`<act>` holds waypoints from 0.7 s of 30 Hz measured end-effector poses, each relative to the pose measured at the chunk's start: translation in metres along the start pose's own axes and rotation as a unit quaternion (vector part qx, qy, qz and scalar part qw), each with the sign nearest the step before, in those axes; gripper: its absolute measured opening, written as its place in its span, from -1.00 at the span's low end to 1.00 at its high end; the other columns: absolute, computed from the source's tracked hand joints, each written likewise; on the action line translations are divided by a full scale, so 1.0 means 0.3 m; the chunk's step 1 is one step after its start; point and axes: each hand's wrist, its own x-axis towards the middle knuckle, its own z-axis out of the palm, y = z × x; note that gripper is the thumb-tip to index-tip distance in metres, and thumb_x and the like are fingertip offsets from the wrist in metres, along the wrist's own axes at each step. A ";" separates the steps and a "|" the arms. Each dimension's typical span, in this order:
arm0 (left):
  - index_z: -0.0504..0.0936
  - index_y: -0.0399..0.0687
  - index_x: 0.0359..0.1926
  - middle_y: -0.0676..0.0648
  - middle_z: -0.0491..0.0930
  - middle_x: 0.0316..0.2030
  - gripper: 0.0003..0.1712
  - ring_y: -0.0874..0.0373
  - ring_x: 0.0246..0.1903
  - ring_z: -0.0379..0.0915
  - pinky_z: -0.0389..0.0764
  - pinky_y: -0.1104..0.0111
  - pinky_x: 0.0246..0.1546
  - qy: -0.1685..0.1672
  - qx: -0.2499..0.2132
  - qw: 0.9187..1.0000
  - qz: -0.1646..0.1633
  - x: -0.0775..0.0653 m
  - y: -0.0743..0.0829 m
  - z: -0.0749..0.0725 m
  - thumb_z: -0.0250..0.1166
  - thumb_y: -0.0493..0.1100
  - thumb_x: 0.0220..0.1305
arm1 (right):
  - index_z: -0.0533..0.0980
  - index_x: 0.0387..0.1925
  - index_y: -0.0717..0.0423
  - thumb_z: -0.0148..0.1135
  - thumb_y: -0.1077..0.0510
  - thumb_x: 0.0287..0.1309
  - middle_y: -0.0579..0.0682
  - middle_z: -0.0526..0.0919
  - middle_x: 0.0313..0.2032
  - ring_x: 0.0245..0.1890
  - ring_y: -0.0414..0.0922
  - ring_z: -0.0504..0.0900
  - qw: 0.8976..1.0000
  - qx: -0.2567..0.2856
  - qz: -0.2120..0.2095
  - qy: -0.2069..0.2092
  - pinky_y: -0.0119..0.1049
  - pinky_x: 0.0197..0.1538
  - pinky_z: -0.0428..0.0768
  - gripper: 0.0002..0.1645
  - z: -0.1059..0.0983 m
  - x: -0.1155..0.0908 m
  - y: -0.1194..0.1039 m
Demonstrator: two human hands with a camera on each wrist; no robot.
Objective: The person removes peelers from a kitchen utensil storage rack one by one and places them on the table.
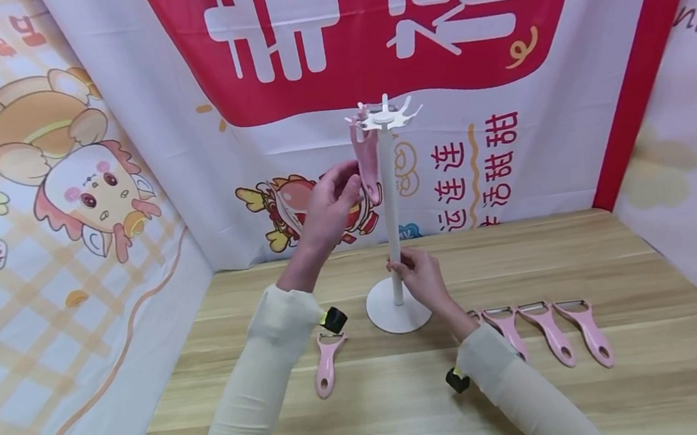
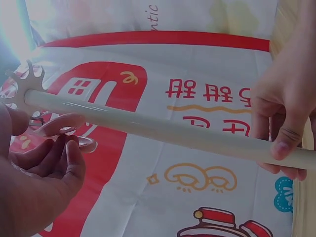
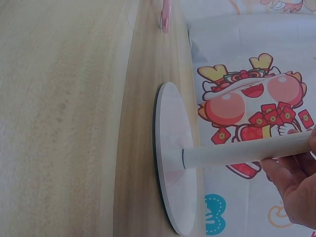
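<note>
A white stand [image 1: 391, 212] with a round base and a ring of hooks [image 1: 384, 119] at its top stands upright on the table. Up by the hooks, on their left side, a pink peeler [image 1: 368, 161] hangs with its handle downward. My left hand [image 1: 329, 205] holds that peeler by the handle, fingers curled at it, as the left wrist view shows close to the pole [image 2: 148, 126]. Lower down, my right hand [image 1: 421, 275] grips the pole between thumb and fingers, a little above the white base [image 3: 175, 182].
One pink peeler [image 1: 325, 371] lies on the wooden table [image 1: 384, 414] left of the base. Several more peelers [image 1: 556, 337] lie in a row at the right, one partly behind my right forearm. A printed cloth [image 1: 289, 152] hangs behind the table.
</note>
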 end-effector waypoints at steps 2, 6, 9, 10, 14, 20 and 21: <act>0.33 -0.16 0.41 -0.17 0.48 0.27 -0.47 0.01 0.23 0.47 0.57 0.17 0.25 -0.008 -0.008 1.000 -0.007 0.012 0.004 -0.002 0.04 -0.06 0.54 | 0.64 -0.06 0.21 0.20 0.13 0.34 0.11 0.76 -0.20 -0.14 -0.01 0.72 1.000 -0.002 -0.001 0.001 -0.13 -0.04 0.75 -0.74 0.001 0.001 -0.001; 0.32 -0.15 0.42 -0.19 0.48 0.26 -0.47 -0.01 0.23 0.48 0.55 0.14 0.27 -0.025 -0.037 0.999 -0.021 0.038 0.007 -0.004 0.00 -0.06 0.55 | 0.63 -0.07 0.21 0.21 0.13 0.34 0.11 0.75 -0.19 -0.13 -0.01 0.72 1.000 -0.001 0.005 0.000 -0.12 -0.02 0.74 -0.73 0.001 0.002 -0.003; 0.33 -0.14 0.41 -0.18 0.49 0.25 -0.47 0.00 0.22 0.49 0.54 0.11 0.28 -0.035 -0.052 0.997 -0.034 0.049 0.006 -0.006 0.00 -0.04 0.54 | 0.63 -0.07 0.20 0.21 0.13 0.34 0.11 0.75 -0.18 -0.12 -0.01 0.71 1.000 0.001 0.011 -0.004 -0.11 0.00 0.74 -0.74 0.002 0.000 -0.004; 0.34 -0.14 0.41 -0.19 0.49 0.24 -0.47 -0.01 0.21 0.49 0.54 0.10 0.28 -0.038 -0.057 0.997 -0.037 0.051 0.006 -0.007 0.01 -0.04 0.54 | 0.63 -0.07 0.20 0.21 0.13 0.34 0.10 0.75 -0.18 -0.12 -0.01 0.71 1.000 0.002 0.013 -0.005 -0.10 0.01 0.74 -0.75 0.002 -0.001 -0.005; 0.35 -0.14 0.40 -0.18 0.50 0.23 -0.47 -0.02 0.19 0.52 0.56 0.15 0.27 -0.045 -0.070 0.995 -0.052 0.047 0.007 -0.016 0.00 -0.03 0.53 | 0.63 -0.07 0.18 0.22 0.13 0.33 0.10 0.74 -0.18 -0.12 -0.01 0.71 1.000 -0.001 0.013 -0.005 -0.09 0.03 0.73 -0.76 0.005 -0.004 -0.006; 0.32 -0.16 0.42 -0.17 0.48 0.27 -0.46 -0.01 0.20 0.51 0.52 0.18 0.30 -0.051 -0.086 0.993 -0.058 0.042 0.021 -0.033 -0.02 -0.04 0.54 | 0.63 -0.08 0.19 0.22 0.15 0.33 0.11 0.75 -0.19 -0.14 -0.01 0.72 1.000 -0.005 0.005 0.004 -0.09 0.01 0.74 -0.77 0.008 -0.002 -0.003; 0.32 -0.17 0.41 -0.18 0.48 0.27 -0.46 -0.01 0.20 0.51 0.51 0.16 0.31 -0.051 -0.089 0.993 -0.059 0.042 0.025 -0.036 -0.02 -0.04 0.54 | 0.63 -0.08 0.19 0.22 0.15 0.33 0.11 0.75 -0.19 -0.14 -0.01 0.72 1.000 -0.006 0.005 0.006 -0.09 0.01 0.74 -0.77 0.008 -0.001 -0.003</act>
